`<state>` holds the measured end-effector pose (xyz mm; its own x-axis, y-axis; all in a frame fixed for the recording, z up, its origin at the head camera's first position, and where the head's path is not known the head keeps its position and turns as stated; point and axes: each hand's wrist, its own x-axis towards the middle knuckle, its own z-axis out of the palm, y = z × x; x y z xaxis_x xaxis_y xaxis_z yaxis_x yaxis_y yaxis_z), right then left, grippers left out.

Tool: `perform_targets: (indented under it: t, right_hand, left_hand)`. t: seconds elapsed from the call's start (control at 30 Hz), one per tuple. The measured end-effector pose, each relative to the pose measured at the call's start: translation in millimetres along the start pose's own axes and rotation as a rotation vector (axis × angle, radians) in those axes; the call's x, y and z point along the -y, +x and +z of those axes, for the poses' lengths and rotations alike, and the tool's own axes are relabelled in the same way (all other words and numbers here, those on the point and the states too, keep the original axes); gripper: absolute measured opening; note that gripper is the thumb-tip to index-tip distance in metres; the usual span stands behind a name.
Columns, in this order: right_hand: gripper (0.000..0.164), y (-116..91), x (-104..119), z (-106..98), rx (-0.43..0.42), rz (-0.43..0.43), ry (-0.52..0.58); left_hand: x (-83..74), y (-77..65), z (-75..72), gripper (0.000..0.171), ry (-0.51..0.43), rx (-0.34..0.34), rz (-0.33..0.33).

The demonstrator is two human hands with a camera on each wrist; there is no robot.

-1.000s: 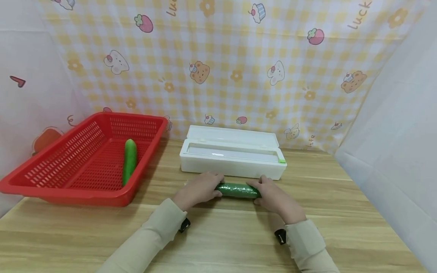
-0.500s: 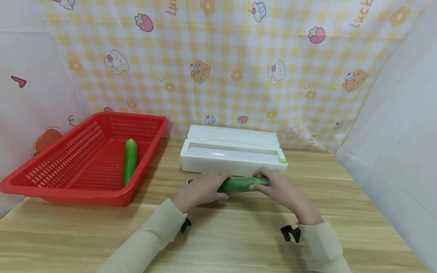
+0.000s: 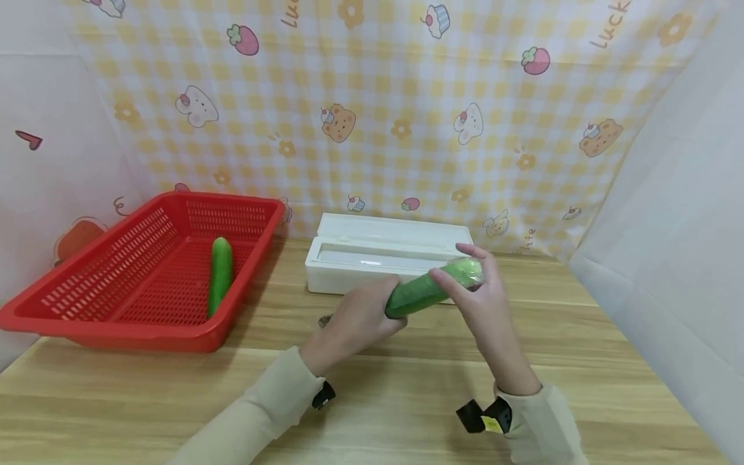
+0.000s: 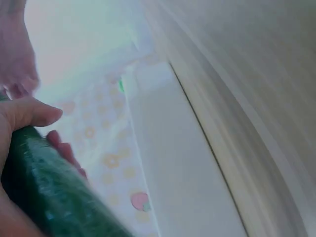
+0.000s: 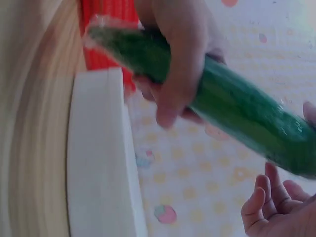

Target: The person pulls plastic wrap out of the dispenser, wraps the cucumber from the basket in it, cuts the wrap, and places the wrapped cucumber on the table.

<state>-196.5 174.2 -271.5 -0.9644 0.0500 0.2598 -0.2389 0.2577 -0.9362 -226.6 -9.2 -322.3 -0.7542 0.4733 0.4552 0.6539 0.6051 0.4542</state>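
Note:
A green cucumber (image 3: 417, 297) wrapped in clear plastic film is held up, tilted with its right end higher, in front of the white film box. My left hand (image 3: 361, 318) grips it around its left part; in the right wrist view the left hand's fingers and thumb circle the cucumber (image 5: 242, 108), and loose film sticks out past its far tip. At the other end is my right hand (image 3: 487, 307), thumb along the near side and fingers spread. In the right wrist view these fingers (image 5: 276, 197) are loosely bent, close beside that end.
The white cling film box (image 3: 349, 274) stands open-lidded behind the hands. On the left sits a red plastic basket (image 3: 145, 328) holding another cucumber (image 3: 221, 274). The wooden table (image 3: 395, 413) backs onto a yellow checked cloth (image 3: 378, 161).
The cucumber has risen from the table and tilted, its right end swinging up and away. My right hand has shifted right and up, loosening its hold; my left hand keeps its grip.

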Motion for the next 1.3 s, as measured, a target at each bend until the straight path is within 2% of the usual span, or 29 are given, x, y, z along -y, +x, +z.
perform_targets:
  t: [0.07,0.17,0.2,0.27,0.37,0.47,0.57,0.63,0.77,0.83,0.9,0.93,1.07,1.17,1.3]
  right_hand:
    - [0.039,-3,1,5,0.01,-0.02,0.178]
    - [0.011,-7,1,9,0.075,-0.13,0.459]
    - [0.007,-8,1,10,0.106,-0.174,0.532]
    - [0.015,-10,0,11,0.168,-0.256,0.643]
    - [0.023,-11,0,10,0.258,-0.368,0.724]
    - [0.023,-11,0,10,0.353,-0.477,0.781]
    - [0.023,-8,-1,10,0.473,-0.582,0.831]
    - [0.029,-6,-1,9,0.557,-0.645,0.839]
    - [0.046,-5,1,7,0.71,-0.706,0.862]
    - [0.051,-6,3,6,0.722,-0.682,0.893]
    - [0.054,-9,5,5,0.674,-0.624,0.926]
    - [0.056,-10,6,5,0.627,-0.583,0.938]
    - [0.059,-15,10,3,0.411,-0.421,1.002]
    - [0.06,-16,13,2,0.263,-0.353,1.053]
    - [0.058,-19,20,3,0.036,-0.289,1.077]
  left_hand:
    - [-4.5,-0.5,-0.3,0.028,-0.021,0.005,0.024]
    - [-9.5,-2.1,-0.4,0.03,-0.131,0.082,0.041]
    - [-10.9,-2.4,-0.6,0.03,-0.182,0.118,0.041]
    - [-12.9,-3.1,-1.0,0.03,-0.291,0.199,0.026]
    - [-14.6,-3.4,-2.2,0.032,-0.405,0.315,-0.004]
    - [-14.9,-4.1,-4.0,0.033,-0.501,0.431,-0.038]
    - [-14.1,-4.2,-6.3,0.029,-0.599,0.539,-0.028]
    - [-13.4,-4.6,-8.3,0.027,-0.665,0.622,-0.019]
    - [-11.7,-5.8,-10.6,0.025,-0.766,0.767,-0.017]
    - [-12.5,-6.2,-9.9,0.024,-0.777,0.795,-0.025]
    - [-14.3,-6.4,-7.8,0.024,-0.775,0.781,-0.04]
    - [-15.9,-6.4,-6.6,0.024,-0.75,0.751,-0.044]
    - [-25.5,-5.8,-3.4,0.03,-0.571,0.549,-0.029]
    - [-33.9,-6.3,-3.1,0.039,-0.37,0.355,0.048]
    - [-42.6,-9.7,-1.7,0.049,-0.121,0.115,0.201]
